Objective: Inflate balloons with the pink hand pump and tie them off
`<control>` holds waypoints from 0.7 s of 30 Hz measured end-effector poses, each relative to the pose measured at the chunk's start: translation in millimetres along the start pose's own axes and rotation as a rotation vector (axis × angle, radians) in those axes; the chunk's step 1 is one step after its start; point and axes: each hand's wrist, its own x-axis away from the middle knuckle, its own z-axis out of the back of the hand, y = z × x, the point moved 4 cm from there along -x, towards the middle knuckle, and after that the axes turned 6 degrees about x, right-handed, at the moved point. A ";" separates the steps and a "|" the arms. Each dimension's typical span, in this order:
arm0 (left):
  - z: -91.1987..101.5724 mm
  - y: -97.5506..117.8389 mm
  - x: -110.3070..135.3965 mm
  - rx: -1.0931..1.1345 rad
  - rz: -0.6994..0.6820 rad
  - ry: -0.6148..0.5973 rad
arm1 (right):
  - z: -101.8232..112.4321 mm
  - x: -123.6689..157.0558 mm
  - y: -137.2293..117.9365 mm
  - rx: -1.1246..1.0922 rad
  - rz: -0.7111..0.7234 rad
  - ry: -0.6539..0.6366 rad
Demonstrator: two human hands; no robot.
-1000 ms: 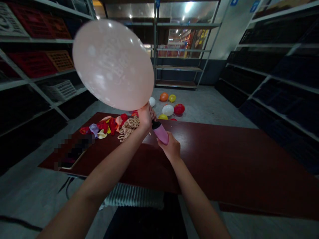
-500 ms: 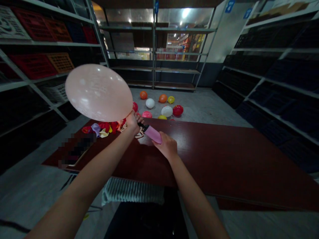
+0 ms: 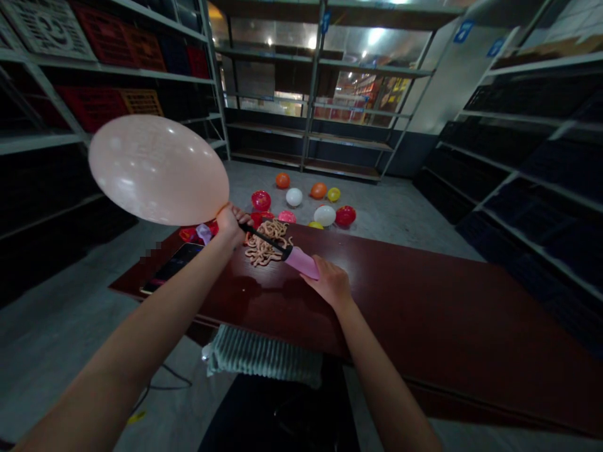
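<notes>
A large pale pink balloon (image 3: 157, 169), blown up, hangs over the left of the table. My left hand (image 3: 229, 225) is closed around its neck, where the tip of a balloon pump (image 3: 304, 262) meets it. The pump has a pink barrel and a black rod, drawn well out. My right hand (image 3: 331, 282) is wrapped around the barrel's right end. Beneath the rod lies a pile of beige, long thin uninflated balloons (image 3: 265, 245). Uninflated balloons in red and lilac (image 3: 204, 233) are partly hidden behind my left forearm.
The dark red-brown table (image 3: 414, 295) spans the front. A phone (image 3: 174, 267) lies at its left. Several inflated balloons (image 3: 325, 215) rest on the floor beyond. Metal shelves (image 3: 348, 169) stand behind, with crates (image 3: 141, 47) on the left racks. A ribbed green cloth (image 3: 264, 355) hangs below the near edge.
The pump's black rod shows much longer now, as my hands have moved apart. The balloon and my left hand have shifted left. The camera view has turned slightly.
</notes>
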 end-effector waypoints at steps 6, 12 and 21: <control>-19.5 33.2 9.0 -0.007 -0.058 -0.100 | -4.7 1.0 2.2 -0.161 -0.015 -0.001; -67.1 23.6 28.1 -0.073 -0.093 -0.346 | -2.5 1.5 11.1 -0.354 -0.175 -0.033; -131.5 -67.4 50.7 -0.233 -0.059 -0.517 | -0.4 1.8 26.2 -0.542 -0.400 -0.045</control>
